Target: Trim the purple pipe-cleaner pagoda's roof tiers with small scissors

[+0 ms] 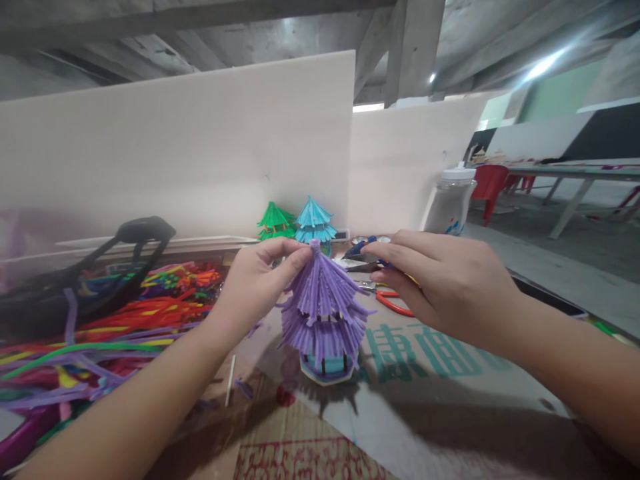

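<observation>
A small purple pagoda model (323, 293), made of pipe cleaners with two tiered roofs, stands on the table in front of me. Its base is light blue with dark posts. My left hand (263, 273) pinches the spike at its top between thumb and forefinger. Just right of the roof, my right hand (435, 280) has its fingers closed on a pair of scissors (363, 265) with dark blades pointing left toward the roof. The fingers partly hide the scissors' handles. Orange-handled scissors (395, 303) lie on the table beneath the right hand.
Green (274, 221) and blue pagoda models (314, 220) stand behind, before a white board (175, 153). Many coloured pipe cleaners (145, 320) and a black strap-like object (145, 233) are at left. A clear bottle (450, 200) stands back right; a thin stick (231, 380) lies nearby.
</observation>
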`<state>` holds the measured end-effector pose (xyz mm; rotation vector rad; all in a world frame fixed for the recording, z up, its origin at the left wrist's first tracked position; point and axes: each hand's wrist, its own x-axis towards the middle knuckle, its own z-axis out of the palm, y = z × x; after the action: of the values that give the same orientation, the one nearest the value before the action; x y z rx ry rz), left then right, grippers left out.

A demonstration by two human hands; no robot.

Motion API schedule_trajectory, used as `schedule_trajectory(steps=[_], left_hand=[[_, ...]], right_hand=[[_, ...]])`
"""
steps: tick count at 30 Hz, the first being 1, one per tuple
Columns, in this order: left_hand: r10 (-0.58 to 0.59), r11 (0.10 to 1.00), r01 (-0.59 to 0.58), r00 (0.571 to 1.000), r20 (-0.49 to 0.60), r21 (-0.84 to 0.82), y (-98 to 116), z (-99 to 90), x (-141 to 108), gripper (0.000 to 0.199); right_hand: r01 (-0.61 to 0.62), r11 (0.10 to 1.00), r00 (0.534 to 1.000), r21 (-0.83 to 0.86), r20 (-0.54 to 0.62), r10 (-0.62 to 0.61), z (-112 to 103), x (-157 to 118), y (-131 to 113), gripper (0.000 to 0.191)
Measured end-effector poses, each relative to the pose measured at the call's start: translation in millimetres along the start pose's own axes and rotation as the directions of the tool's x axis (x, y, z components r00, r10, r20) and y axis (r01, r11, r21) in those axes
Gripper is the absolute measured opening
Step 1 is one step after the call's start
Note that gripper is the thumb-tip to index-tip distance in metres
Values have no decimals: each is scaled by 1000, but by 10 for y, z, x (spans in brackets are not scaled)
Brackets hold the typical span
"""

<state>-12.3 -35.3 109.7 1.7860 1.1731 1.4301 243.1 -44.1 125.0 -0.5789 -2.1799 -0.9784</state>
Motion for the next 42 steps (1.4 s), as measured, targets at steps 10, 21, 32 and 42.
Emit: schedule_trajectory(steps=[10,21,32,42], left_hand=[[0,993,5,999,44,-115,21,-9,84,41],[-38,991,53,992,123,-121,57,-36,62,27],[-68,988,94,978,196,-126,-21,-70,102,31],[-38,997,51,980,196,-60,30,-56,81,28]], right_hand=[[18,1000,999,11,33,-18,42,1,-17,22],[56,998,998,11,33,-57,90,-12,-24,24],[97,995,995,2,14,-97,133,-39,-64,20],[121,993,990,13,67,-122,114,-62,-69,16]])
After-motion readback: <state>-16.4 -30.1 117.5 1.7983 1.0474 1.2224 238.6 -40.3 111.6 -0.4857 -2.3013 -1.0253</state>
